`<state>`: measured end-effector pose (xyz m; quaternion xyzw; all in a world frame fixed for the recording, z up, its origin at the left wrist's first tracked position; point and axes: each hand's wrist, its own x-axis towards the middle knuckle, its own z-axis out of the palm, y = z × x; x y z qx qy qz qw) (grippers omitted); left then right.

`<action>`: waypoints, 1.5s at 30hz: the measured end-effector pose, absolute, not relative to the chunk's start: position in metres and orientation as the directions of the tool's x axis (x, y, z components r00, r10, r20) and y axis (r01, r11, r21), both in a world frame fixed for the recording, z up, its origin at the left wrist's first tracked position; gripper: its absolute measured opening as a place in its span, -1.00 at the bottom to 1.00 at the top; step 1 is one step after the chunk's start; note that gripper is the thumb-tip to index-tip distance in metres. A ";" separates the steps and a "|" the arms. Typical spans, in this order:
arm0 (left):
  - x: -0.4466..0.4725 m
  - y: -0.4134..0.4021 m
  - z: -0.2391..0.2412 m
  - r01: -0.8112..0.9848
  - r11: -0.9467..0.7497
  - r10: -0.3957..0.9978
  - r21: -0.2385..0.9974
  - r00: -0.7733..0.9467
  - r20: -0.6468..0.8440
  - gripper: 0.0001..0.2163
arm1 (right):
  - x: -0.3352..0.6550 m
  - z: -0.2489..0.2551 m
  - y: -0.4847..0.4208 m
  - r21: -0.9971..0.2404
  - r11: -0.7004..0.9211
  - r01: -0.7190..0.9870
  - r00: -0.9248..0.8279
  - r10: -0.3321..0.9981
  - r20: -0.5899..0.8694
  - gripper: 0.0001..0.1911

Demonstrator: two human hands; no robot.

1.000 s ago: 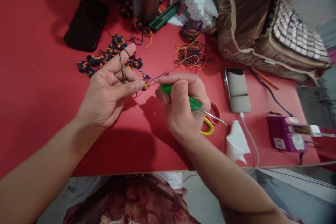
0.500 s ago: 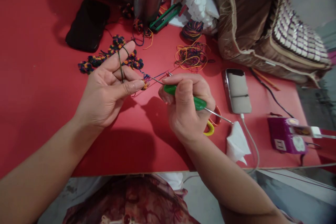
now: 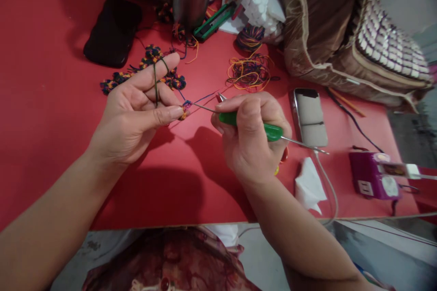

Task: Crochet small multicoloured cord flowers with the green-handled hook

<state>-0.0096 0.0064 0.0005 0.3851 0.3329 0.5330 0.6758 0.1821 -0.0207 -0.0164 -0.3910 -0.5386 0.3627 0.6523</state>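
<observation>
Between thumb and fingers, my left hand (image 3: 136,109) pinches a small piece of multicoloured crochet (image 3: 184,112). Dark green yarn (image 3: 156,84) loops around its raised index finger. My right hand (image 3: 254,134) is closed around the green handle of a crochet hook (image 3: 273,132); the thin metal shaft reaches left to the crochet piece, and a second metal end sticks out on the right. A strand runs from the piece toward a loose tangle of yarn (image 3: 249,72). Behind my left hand lie several crocheted clusters (image 3: 119,81) in dark blue, orange and pink.
On the red table (image 3: 164,191) are a black phone (image 3: 114,32), a green cutter (image 3: 214,22), a yarn ball (image 3: 250,37), a charging phone (image 3: 310,117), a crumpled tissue (image 3: 310,186) and a purple box (image 3: 370,175). A brown bag (image 3: 324,50) stands at the back right.
My right hand has moved slightly right with the hook, covering more of the scissors' red and yellow handles. My left hand has shifted slightly left, still pinching the crochet piece.
</observation>
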 end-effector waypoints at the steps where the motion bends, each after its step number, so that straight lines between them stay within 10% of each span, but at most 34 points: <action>1: -0.011 0.007 0.001 -0.474 0.154 0.973 0.867 0.228 -0.048 -0.45 | 0.183 -0.016 -0.020 -0.904 0.426 -0.043 0.149 0.897 0.416 -0.66; 21: -0.015 0.008 -0.003 -0.428 0.311 0.902 0.849 0.413 -0.122 -0.55 | 0.192 -0.023 0.000 -0.942 0.298 -0.155 -0.052 0.949 0.309 -0.47; 33: 0.010 -0.005 -0.011 -0.470 0.082 0.996 0.879 0.062 -0.060 -0.50 | 0.163 -0.009 -0.010 -0.851 -0.030 -0.524 -0.009 1.000 -0.029 -0.53; 45: 0.005 0.000 -0.017 -0.458 0.056 0.998 0.887 0.053 -0.035 -0.49 | 0.165 -0.011 -0.011 -0.845 -0.070 -0.530 -0.071 0.997 -0.038 -0.59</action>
